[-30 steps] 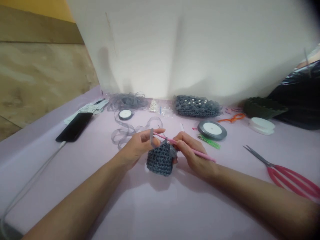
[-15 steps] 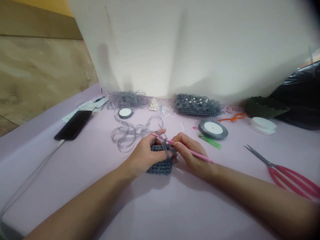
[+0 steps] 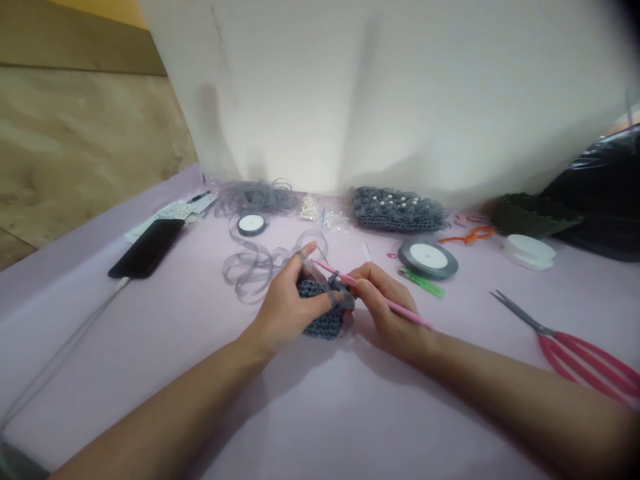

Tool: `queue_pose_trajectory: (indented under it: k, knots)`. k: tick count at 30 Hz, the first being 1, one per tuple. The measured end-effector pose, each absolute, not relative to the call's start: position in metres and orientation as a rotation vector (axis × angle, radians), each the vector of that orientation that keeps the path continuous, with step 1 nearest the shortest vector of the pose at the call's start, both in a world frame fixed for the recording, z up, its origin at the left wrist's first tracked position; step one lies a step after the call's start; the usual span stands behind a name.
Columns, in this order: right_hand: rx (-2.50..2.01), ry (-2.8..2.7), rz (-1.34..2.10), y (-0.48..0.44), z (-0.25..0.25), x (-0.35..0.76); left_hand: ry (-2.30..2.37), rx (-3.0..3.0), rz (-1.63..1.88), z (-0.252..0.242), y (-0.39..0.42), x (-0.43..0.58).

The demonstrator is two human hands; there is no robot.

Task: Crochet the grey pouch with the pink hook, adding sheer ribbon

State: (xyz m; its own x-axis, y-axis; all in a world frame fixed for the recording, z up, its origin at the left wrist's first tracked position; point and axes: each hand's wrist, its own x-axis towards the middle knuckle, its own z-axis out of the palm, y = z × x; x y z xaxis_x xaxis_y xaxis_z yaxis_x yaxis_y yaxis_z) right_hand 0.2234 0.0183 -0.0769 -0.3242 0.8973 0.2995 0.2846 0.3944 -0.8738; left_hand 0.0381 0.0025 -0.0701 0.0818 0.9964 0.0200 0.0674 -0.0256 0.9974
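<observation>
Left hand [image 3: 287, 299] holds crochet [image 3: 323, 327]; right [image 3: 387, 310], a pink hook [image 3: 345, 278] (seemingly through stitches).

Looks like a craft corner, can't tell if it's a home or a small workshop tho: lilac tabletop [image 3: 320, 413], 2 gray ribbon spools [image 3: 429, 257], a heap of sheer ribbon [image 3: 257, 198], pearl beads [image 3: 310, 209], pink-handled scissors [image 3: 545, 330], crochet hook [image 3: 406, 312], plus a pearl-studded crocheted piece [image 3: 397, 212].

The left forearm [image 3: 185, 400] slants in from the near left, the right forearm [image 3: 505, 383] from the near right. The left hand [image 3: 283, 303] grips, index finger [image 3: 303, 257] pointing far, thumb [image 3: 319, 305] stretched right. The right hand [image 3: 390, 307] pinches, its lower fingers probably curled, though mostly hidden.
</observation>
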Motion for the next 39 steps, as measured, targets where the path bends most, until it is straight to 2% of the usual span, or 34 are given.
queue_pose_trajectory:
  k: [10,18,25,31,39]
  knots:
    - [-0.933,-1.802,1.019,0.017,-0.073,0.226,0.913,1.098,1.077,-0.067,0.002,0.04]
    - [-0.939,-1.875,0.939,0.016,-0.074,0.225,0.939,1.094,0.931,-0.065,0.004,0.035]
    - [-0.87,-1.89,1.005,0.015,-0.076,0.226,0.983,1.098,0.907,-0.059,0.004,0.035]
    - [-0.668,-2.072,1.031,0.022,-0.069,0.233,0.999,1.082,0.766,-0.058,0.007,0.027]
    - [-0.63,-2.396,0.977,0.034,-0.046,0.246,1.121,1.271,0.7,-0.057,0.011,0.021]
